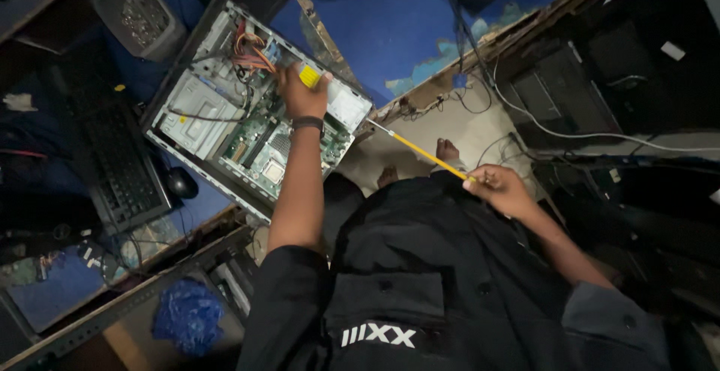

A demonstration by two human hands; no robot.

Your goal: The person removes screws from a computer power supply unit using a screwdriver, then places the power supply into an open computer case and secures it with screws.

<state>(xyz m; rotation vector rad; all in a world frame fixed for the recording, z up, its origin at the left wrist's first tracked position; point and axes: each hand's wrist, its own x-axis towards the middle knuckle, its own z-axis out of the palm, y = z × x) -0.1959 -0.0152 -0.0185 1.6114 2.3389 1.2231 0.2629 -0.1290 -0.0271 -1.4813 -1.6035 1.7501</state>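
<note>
Now our left hand (301, 93) grasps a yellow-capped tool (310, 76) inside the open computer case (247, 101) at eleven o'clock; our right hand (501, 188) grips the yellow screwdriver (420, 150), shaft pointing toward ten o'clock, at the case.

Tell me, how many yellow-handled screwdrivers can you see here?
2. One short screwdriver is in the left hand, over the open computer case. A long thin screwdriver is in the right hand, off the desk's edge. More could be hidden in the dark clutter.
</note>
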